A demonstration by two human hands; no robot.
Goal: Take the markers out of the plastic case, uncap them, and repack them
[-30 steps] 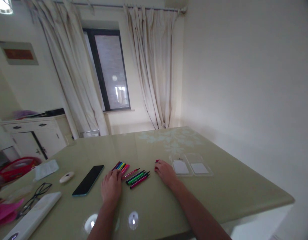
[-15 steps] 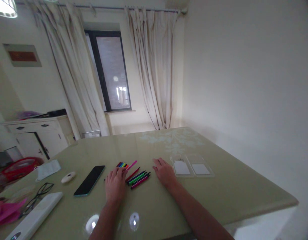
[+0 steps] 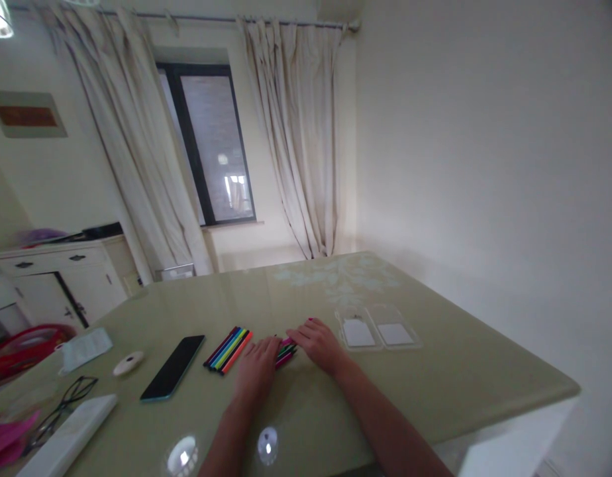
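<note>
My left hand is closed over the left ends of a group of markers. A pink marker shows between its fingertips and those of my right hand. My right hand's fingers are bent and pinch at that marker's end. Dark, green and magenta markers lie beneath, partly hidden by both hands. To the left of my left hand, a second group of markers lies side by side in a slanted row, with dark red, blue, yellow and orange among them.
An opened clear plastic case with white inserts lies right of my hands. To the left are a phone, a round white object, a face mask, glasses and a long white object.
My left hand has moved right with the pink marker, uncovering the row of markers on the left. My right hand has moved slightly left and meets it over the other group.
</note>
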